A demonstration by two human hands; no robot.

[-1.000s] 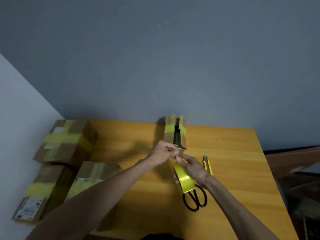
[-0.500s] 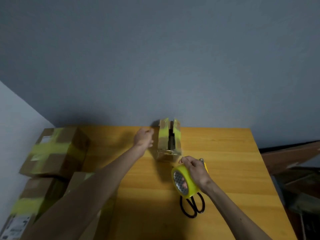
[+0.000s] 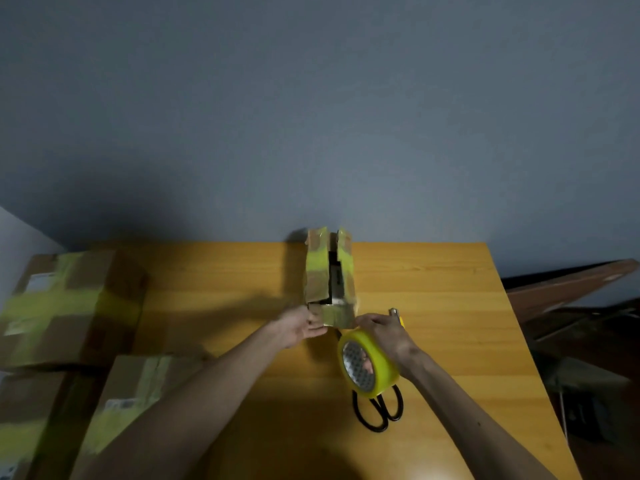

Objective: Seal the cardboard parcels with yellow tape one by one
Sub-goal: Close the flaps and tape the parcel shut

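Grey wall point(image 3: 311, 116), wooden table point(image 3: 433, 306), taped parcels point(image 3: 69, 306)

Four, perhaps five, parcels point(image 3: 329, 278), one tape roll point(image 3: 369, 363), one pair of scissors point(image 3: 379, 410), one cutter point(image 3: 396, 315).

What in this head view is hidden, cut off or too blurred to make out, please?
- Scissors: blades hidden behind the yellow tape roll in the right hand.
- Utility knife: mostly covered by the right hand.
- Small parcel: contents in its dark gap are unreadable; the left hand covers its near corner.
- Taped boxes: labels blurred, the lower ones cut by the frame edge.
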